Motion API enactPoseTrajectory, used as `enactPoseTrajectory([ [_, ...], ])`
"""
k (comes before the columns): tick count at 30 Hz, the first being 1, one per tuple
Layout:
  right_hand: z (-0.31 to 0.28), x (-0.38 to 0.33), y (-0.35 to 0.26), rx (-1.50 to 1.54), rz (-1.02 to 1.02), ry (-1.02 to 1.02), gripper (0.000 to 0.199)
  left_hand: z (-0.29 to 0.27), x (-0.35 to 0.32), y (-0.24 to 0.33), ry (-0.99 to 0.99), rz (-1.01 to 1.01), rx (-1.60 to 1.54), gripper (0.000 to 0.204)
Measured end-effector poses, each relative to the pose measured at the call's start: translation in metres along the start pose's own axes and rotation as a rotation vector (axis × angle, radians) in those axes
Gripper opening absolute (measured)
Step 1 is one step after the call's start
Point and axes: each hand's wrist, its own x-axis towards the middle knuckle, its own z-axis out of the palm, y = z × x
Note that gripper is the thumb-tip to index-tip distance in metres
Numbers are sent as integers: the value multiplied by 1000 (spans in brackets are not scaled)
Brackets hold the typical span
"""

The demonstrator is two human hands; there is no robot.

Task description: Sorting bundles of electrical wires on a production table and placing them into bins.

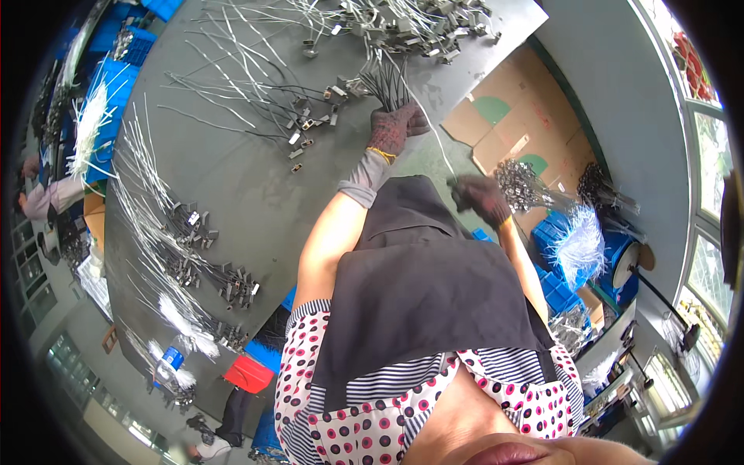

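My left hand (397, 128), in a dark knitted glove, is closed around a bundle of dark cables (385, 87) at the edge of the grey table. A thin white strand (435, 132) stretches from beside that bundle down towards my right hand (482, 199). That hand wears a like glove, is slightly blurred, and closes on the strand's lower end off the table's edge. Beyond my left hand lies a large heap of cables with small grey connectors (418, 31). Loose cables with connectors (306, 124) lie to its left.
More cable bundles (194, 256) run along the left of the table (256, 194). Flattened cardboard (527, 108), further cable bundles (521, 184) and blue crates (556, 293) with white strands (577, 240) are on the right. A red bin (248, 375) stands at lower left.
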Motion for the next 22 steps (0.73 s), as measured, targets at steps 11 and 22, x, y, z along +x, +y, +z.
enactPoseTrajectory([
  [11,-87,-111,277,-497,69,227,36,39,-4,28,-34,199,-75,21],
  [22,-100,-94,295,-521,-112,320,47,35,-5,55,176,208,-375,21],
])
